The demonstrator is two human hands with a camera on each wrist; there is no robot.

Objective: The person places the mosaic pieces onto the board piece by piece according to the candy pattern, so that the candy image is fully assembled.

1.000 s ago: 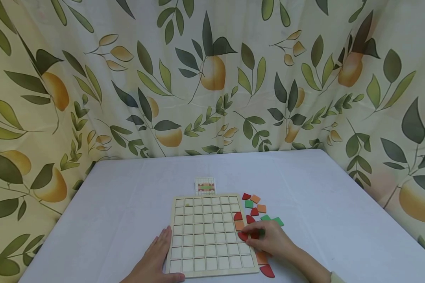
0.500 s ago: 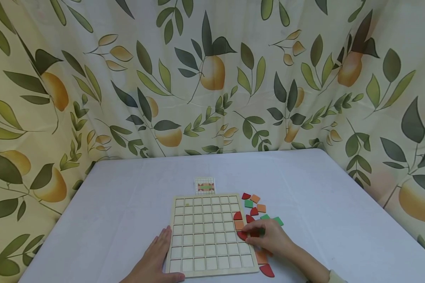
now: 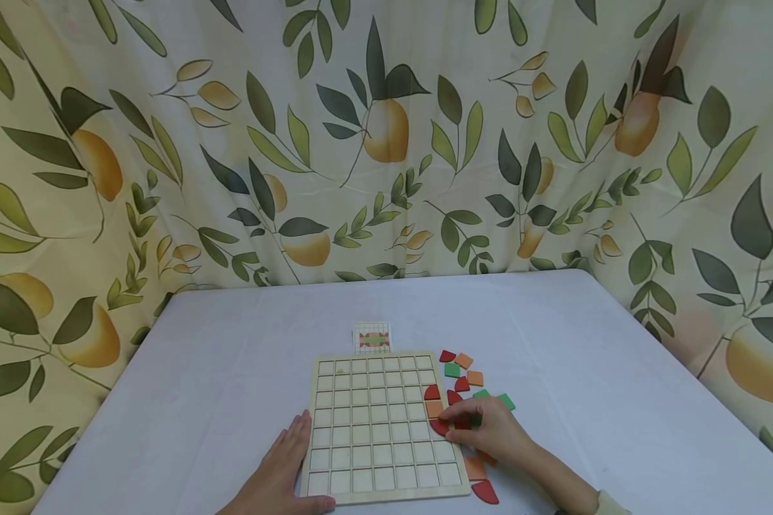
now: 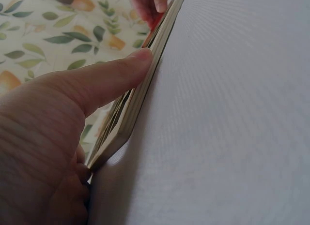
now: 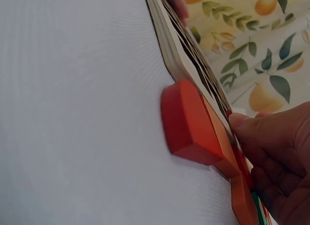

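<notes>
A wooden grid board [image 3: 373, 435] lies on the white table. Along its left side rest the straight fingers of my left hand [image 3: 278, 465], with the thumb at the front edge near the corner. My right hand [image 3: 492, 429] pinches a red quarter-circle block [image 3: 438, 427] between thumb and fingers at the right column of the grid. Just above it in that column sit an orange square block [image 3: 434, 409] and another red quarter-circle block [image 3: 431, 392]. In the right wrist view, the thumb and fingertips are right at the board's rim, and the hand hides much of the pinched block.
A small pattern card [image 3: 373, 338] lies behind the board. Loose blocks spread along the board's right side, among them a green one [image 3: 451, 370], an orange square [image 3: 475, 378] and a red quarter-circle [image 3: 485, 492] near the front. A fruit-patterned curtain [image 3: 386, 143] hangs behind the table.
The right hand and its red block have shifted very slightly left, into the right column under the orange block. My left hand stays in place at the board.
</notes>
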